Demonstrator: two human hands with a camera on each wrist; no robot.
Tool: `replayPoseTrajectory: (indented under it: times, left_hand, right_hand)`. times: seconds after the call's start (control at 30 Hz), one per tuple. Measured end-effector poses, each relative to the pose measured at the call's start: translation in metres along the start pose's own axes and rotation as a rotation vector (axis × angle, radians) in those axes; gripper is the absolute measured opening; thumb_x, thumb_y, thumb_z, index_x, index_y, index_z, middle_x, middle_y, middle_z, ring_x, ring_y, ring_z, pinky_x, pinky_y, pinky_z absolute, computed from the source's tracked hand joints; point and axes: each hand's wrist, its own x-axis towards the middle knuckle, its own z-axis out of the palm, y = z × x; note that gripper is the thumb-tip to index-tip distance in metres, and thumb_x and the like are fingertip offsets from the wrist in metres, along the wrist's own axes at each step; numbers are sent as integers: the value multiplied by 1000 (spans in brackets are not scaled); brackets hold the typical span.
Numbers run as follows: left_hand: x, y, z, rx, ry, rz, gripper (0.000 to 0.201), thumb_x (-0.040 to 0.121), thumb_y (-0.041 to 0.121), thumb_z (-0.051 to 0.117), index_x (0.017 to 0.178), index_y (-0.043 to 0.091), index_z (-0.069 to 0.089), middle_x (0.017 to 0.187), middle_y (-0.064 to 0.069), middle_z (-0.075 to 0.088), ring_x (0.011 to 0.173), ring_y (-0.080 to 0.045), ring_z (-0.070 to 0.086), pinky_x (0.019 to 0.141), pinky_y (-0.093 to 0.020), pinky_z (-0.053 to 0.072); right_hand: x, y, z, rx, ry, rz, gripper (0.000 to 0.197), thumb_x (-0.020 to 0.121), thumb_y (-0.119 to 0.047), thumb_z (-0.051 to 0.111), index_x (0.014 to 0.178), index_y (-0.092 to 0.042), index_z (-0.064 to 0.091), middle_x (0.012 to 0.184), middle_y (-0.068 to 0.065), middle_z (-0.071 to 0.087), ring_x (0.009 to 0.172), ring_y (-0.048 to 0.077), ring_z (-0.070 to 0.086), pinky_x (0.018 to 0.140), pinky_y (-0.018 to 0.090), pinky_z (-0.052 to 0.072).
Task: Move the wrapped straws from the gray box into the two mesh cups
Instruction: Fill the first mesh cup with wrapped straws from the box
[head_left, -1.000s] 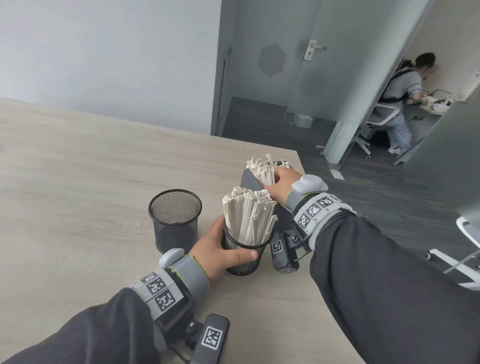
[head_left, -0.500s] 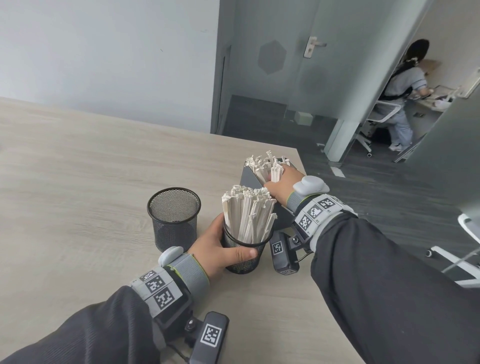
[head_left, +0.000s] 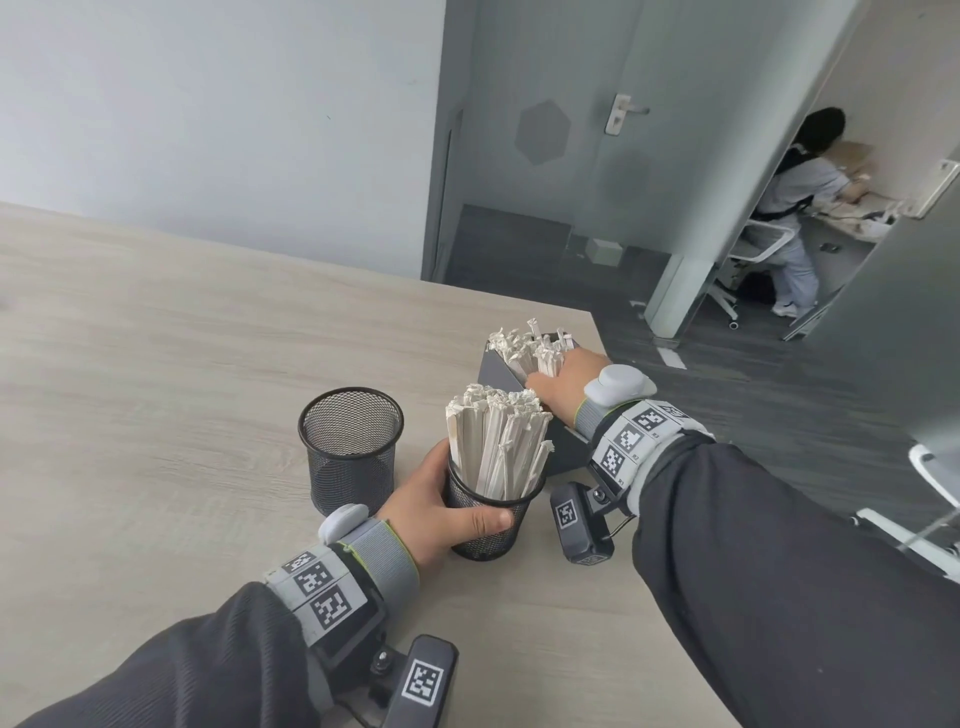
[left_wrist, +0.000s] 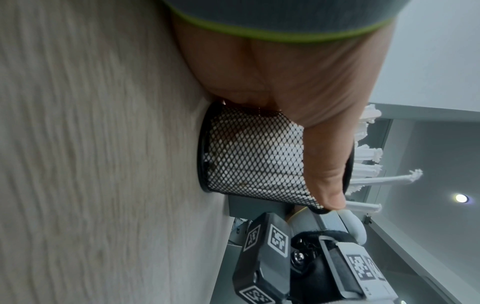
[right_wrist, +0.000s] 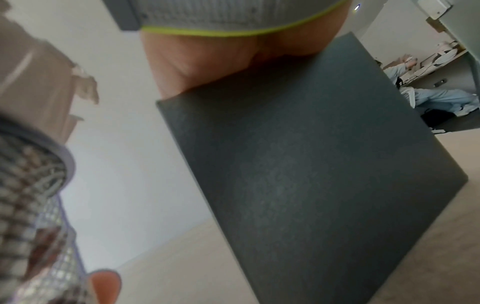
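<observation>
A: Take the gray box (head_left: 501, 375) as the mark; where does everything sit?

B: It stands on the wooden table (head_left: 156, 364) close to the far right corner; wrapped straws (head_left: 524, 345) poke out of its open top. The full mesh cup (head_left: 488, 512) is just in front of it, nearly touching, packed with upright straws; the empty mesh cup (head_left: 350, 447) stands to the left of that one, a little apart.

A: And the hands?

B: The left hand (head_left: 441, 512) is wrapped round the full cup; the thumb (left_wrist: 327, 174) lies across the mesh near the rim, the fingers curl round the far side. The right hand (head_left: 563, 379) reaches into the top of the box among the straws; its fingers are buried there, so whether they grasp any I cannot tell.

A: Anything beyond the box?

B: A gray door (head_left: 571, 156); further right, a seated person (head_left: 802, 208) at a desk.
</observation>
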Motion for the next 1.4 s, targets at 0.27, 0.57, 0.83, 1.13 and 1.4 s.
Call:
replayPoseTrajectory:
  times: [0.27,0.57,0.83,1.13,1.4]
  left_hand:
    - [1,-1,0,12,-24,21,88,55,34,95,134,38,57,132,9,74,131,-15,65,120,-47,46]
    - [2,2,0,18,-26,12,91,54,34,94,136,34,55,127,13,75,125,-7,66,115,-37,48]
    - [-2,5,0,52,2,2,94,49,51,101,132,43,58,137,10,71,137,-16,60,123,-49,42]
    - [-2,4,-1,56,-7,-3,87,54,39,96,132,45,58,134,12,72,133,-12,62,121,-45,44]
    - [0,3,-1,26,-11,-1,92,54,35,97,137,37,57,136,6,72,135,-18,63,121,-51,44]
  right_hand:
    - [-29,18,-50,272,393,-110,45,85,-40,55,55,-8,50,51,4,52,55,29,50,55,34,40]
    - [-98,15,-79,1278,608,-154,30,83,-14,60,53,-14,63,44,-6,51,38,8,42,41,16,31]
    - [-97,-11,-34,1140,235,-102,31,74,-30,64,51,-8,61,53,14,44,39,18,32,41,20,25]
    - [-96,1,-25,977,540,-210,52,72,-45,60,70,7,65,68,28,61,55,19,52,49,32,41]
    - [-110,-3,-21,707,313,-470,43,74,-49,53,67,-7,63,60,10,61,58,21,57,60,36,48]
